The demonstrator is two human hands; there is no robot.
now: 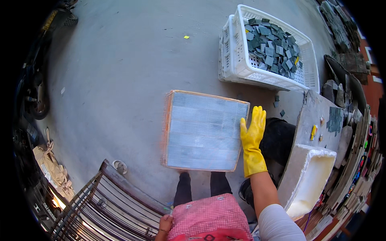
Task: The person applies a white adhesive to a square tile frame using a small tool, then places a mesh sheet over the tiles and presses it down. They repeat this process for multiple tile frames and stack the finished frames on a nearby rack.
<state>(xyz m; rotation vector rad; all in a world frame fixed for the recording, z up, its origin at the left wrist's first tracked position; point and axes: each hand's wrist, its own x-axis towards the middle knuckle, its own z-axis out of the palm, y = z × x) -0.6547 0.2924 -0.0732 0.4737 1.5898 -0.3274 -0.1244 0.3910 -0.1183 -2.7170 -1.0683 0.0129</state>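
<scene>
My right hand (pixel 253 132), in a yellow rubber glove, is stretched out at the right edge of a square panel (pixel 205 132). The fingers point away from me and the thumb stands apart, overlapping the panel's edge. That panel has a fine grey mesh-like face and a thin orange-brown frame; what carries it is hidden. Down by my red checked apron (pixel 211 219), my bare left hand (pixel 165 223) is closed at the apron's left side. A small pale, thin thing shows at its fingers, too small to name.
Stacked white plastic crates (pixel 277 76) at the far right hold dark square tiles (pixel 271 46). Nearer stand a grey board (pixel 317 116) with a yellow tool (pixel 313 132) and a white foam box (pixel 311 176). A metal-barred rack (pixel 116 193) lies left; stacked slabs line the right.
</scene>
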